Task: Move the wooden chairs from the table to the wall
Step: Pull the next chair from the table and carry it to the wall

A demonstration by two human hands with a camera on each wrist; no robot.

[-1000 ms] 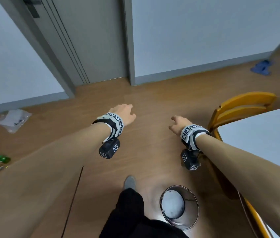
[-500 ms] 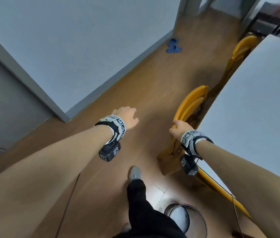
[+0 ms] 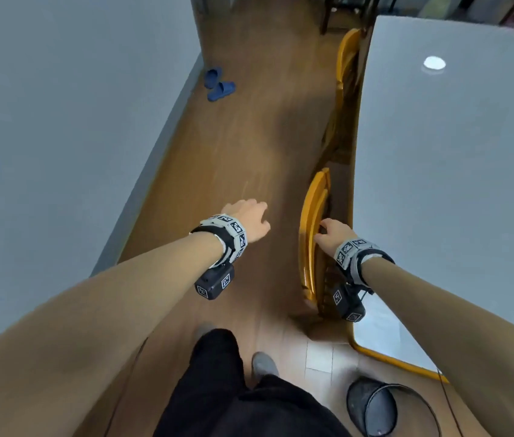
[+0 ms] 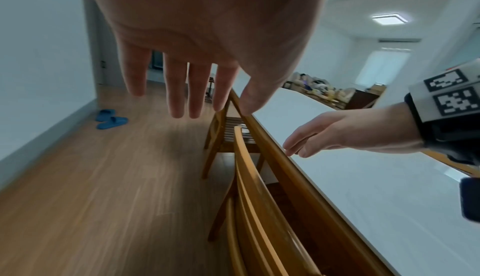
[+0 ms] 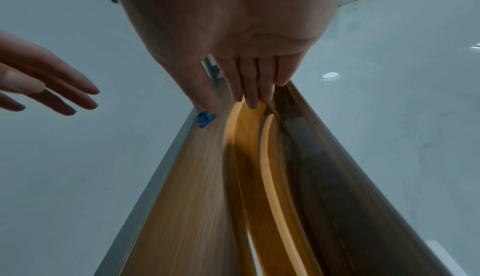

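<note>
Two yellow-brown wooden chairs are tucked under the white table (image 3: 454, 184). The near chair (image 3: 310, 228) shows its curved backrest (image 4: 249, 178) beside the table's wooden edge. The far chair (image 3: 345, 61) stands further along the same side. My right hand (image 3: 328, 230) reaches over the near backrest's top rail (image 5: 244, 137) with straight fingers (image 5: 249, 87). I cannot tell whether they touch it. My left hand (image 3: 251, 216) hovers over the floor left of the chair, its fingers (image 4: 179, 96) straight and holding nothing.
The grey wall (image 3: 60, 152) runs along the left, with a strip of wood floor (image 3: 249, 137) between it and the chairs. Blue slippers (image 3: 219, 85) lie by the wall ahead. A round bin (image 3: 372, 408) stands at the table's near corner.
The view has swung right, from the door to the aisle beside the table. My right hand has come over the near chair's backrest. My left hand stays out in front, open.
</note>
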